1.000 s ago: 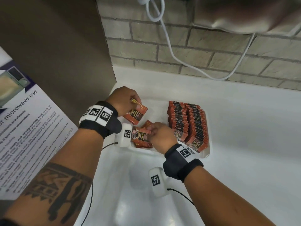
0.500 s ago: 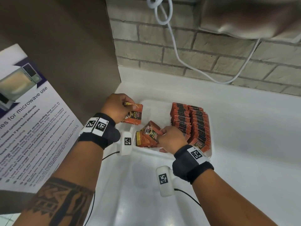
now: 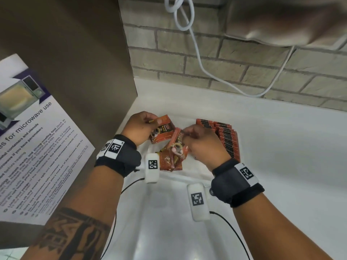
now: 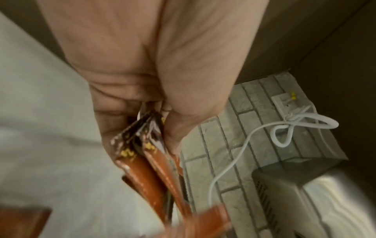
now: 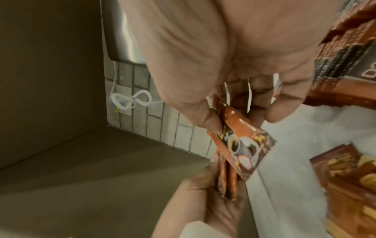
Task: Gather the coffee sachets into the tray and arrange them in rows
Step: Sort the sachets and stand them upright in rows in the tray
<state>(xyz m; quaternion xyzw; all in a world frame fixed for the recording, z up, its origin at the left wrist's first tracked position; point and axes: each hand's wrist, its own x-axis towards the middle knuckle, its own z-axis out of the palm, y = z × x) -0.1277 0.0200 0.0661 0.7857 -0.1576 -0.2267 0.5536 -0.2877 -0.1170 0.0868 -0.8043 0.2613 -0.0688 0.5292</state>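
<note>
Left hand [image 3: 139, 127] grips a small stack of sachets [image 3: 163, 131] above the tray [image 3: 189, 170]. Right hand [image 3: 203, 145] pinches several more [image 3: 176, 145], count unclear. Square all edges before standing them left of the filled rows [image 3: 223, 136]. Loose sachets [image 3: 170, 162] remain at the tray's near left.

On the table [image 3: 281, 166], the tray [image 3: 191, 174] is sitting near the wall. Rows of sachets [image 3: 228, 139] are filling its right side; loose sachets [image 3: 172, 158] are lying at its left.
</note>
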